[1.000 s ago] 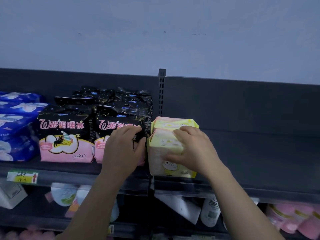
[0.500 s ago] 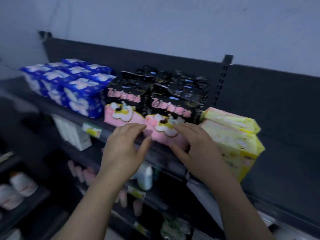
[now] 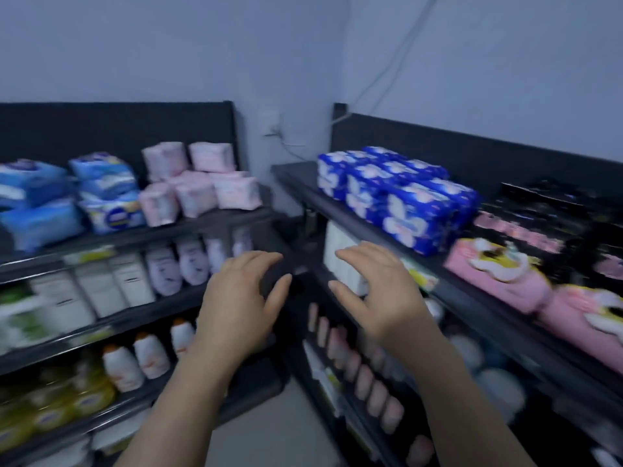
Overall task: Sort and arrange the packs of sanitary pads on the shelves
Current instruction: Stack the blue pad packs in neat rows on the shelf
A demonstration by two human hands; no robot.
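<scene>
Though blurred, bottles below blue packs.

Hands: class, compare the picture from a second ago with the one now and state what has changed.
Both hands let go. The left hand came off the black-and-pink packs, and the right hand released the yellow pack. Both now hover open, holding nothing, as the view swung left. The yellow pack is out of view. The blue packs and black-and-pink packs stay put.

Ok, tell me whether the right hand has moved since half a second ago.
Yes. The right hand has left the black-and-pink packs and moved left along the shelf, now open below the blue packs.
</scene>
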